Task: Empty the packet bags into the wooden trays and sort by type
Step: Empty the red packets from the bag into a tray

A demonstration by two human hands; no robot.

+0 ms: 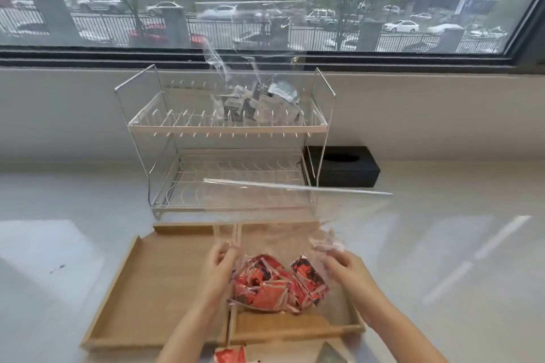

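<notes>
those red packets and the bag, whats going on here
A person is emptying a clear plastic bag of red packets over the right wooden tray. The left hand and right hand each pinch a side of the bag. The left wooden tray holds nothing visible. A second bag of packets sits on the dish rack behind.

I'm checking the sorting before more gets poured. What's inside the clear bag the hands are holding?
Red packets fill the clear bag, bunched low over the right wooden tray. The heap covers whatever lies deeper, so other types can't be ruled out.
</notes>
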